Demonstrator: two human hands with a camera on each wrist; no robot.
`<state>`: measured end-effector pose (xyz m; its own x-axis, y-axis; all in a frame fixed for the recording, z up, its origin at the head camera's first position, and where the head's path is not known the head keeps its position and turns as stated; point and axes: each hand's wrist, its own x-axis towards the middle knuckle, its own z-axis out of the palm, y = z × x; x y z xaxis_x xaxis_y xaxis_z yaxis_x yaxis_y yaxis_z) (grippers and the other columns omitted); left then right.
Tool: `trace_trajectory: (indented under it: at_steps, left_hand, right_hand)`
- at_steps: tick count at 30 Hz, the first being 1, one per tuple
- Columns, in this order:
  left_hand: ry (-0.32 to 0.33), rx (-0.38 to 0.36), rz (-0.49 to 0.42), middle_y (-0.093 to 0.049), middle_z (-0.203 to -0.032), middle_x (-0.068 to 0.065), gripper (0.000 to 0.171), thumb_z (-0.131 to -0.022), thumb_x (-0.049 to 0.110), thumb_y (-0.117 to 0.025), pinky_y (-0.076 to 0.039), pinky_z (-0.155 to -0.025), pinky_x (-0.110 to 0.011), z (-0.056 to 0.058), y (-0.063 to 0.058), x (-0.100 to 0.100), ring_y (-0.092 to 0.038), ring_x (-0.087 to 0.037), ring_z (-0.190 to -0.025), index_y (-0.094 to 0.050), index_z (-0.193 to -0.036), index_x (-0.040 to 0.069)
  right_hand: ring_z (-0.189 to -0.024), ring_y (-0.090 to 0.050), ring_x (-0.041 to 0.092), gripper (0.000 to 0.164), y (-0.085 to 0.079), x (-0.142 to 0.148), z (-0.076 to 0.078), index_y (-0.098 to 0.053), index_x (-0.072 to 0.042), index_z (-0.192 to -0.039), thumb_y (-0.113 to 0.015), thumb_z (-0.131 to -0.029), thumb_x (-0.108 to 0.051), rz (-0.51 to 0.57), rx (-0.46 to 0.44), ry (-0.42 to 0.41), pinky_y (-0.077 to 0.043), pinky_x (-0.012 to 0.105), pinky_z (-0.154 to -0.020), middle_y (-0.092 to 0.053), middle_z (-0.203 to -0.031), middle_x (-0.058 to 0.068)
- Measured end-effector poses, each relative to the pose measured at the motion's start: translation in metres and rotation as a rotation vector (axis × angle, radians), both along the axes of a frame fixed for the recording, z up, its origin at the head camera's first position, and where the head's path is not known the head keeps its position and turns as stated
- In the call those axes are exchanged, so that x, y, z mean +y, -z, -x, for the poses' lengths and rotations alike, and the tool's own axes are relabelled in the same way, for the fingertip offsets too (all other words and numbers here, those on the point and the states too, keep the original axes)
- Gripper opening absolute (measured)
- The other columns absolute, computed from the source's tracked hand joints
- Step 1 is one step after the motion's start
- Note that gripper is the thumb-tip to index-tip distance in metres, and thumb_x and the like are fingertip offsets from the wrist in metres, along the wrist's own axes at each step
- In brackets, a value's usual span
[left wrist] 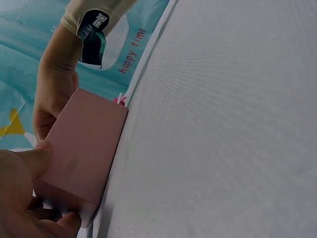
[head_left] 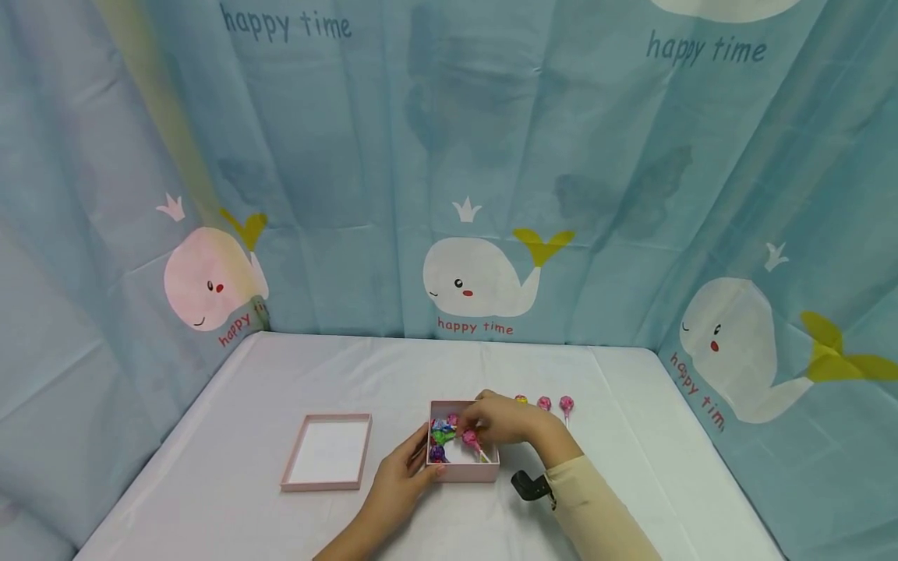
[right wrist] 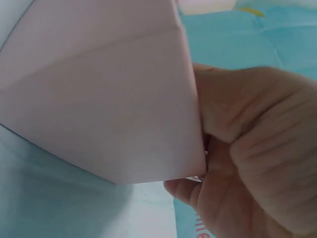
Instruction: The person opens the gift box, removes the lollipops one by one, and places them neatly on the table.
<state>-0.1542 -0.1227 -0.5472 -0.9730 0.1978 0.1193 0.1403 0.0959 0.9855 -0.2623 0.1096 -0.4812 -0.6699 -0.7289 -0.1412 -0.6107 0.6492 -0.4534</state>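
Note:
An open pink box (head_left: 463, 473) stands on the table with several lollipops in it, their wrappers pink, green, blue and purple. My left hand (head_left: 398, 477) grips its left side. In the left wrist view the left thumb (left wrist: 37, 161) lies along the box wall (left wrist: 84, 144), with fingers curled at the corner. From the right, my right hand (head_left: 501, 418) reaches over the rim with its fingers bent down inside, close to a pink lollipop (head_left: 470, 439). The box wall (right wrist: 109, 109) hides those fingertips in the right wrist view, so whether they pinch a lollipop is unclear.
A pink box lid (head_left: 326, 487) lies inside up at the left. Behind the right hand is a row of lollipops: a yellow one (head_left: 521, 398) and two pink ones, including the rightmost lollipop (head_left: 567, 403). A whale-print curtain (head_left: 484, 156) surrounds the white table (head_left: 231, 467).

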Motion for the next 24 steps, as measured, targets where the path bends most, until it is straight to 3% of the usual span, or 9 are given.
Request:
trace_trajectory:
  at_steps: [11,19,24]
  left_hand:
    - [0.005,0.008,-0.004,-0.034,-0.163,-0.021,0.083,-0.089,0.016,-0.080,-0.045,-0.112,-0.025,0.0008,-0.0008,-0.0002,-0.041,-0.038,-0.145,-0.036,-0.156,-0.003]
    - [0.002,0.000,-0.010,-0.034,-0.163,-0.022,0.082,-0.089,0.013,-0.080,-0.045,-0.112,-0.025,0.0006,-0.0004,0.0009,-0.041,-0.038,-0.145,-0.036,-0.156,-0.003]
    - [-0.001,0.002,0.007,-0.034,-0.162,-0.024,0.081,-0.090,0.015,-0.079,-0.045,-0.111,-0.024,0.0012,-0.0002,0.0007,-0.041,-0.039,-0.145,-0.035,-0.156,-0.004]
  right_hand:
    - [-0.097,-0.062,0.012,0.020,-0.0025,0.0040,0.0043,-0.078,-0.022,-0.106,-0.076,-0.088,-0.015,0.078,-0.048,-0.008,-0.058,0.028,-0.088,-0.066,-0.097,-0.016]
    - [-0.095,-0.065,0.013,0.018,-0.0016,0.0044,0.0012,-0.081,-0.018,-0.105,-0.079,-0.088,-0.014,0.115,0.028,-0.011,-0.056,0.030,-0.091,-0.072,-0.095,-0.018]
    - [-0.105,-0.063,0.012,0.016,-0.0080,0.0076,-0.0016,-0.080,-0.021,-0.105,-0.081,-0.089,-0.021,0.139,0.076,0.037,-0.055,0.039,-0.101,-0.072,-0.105,-0.016]
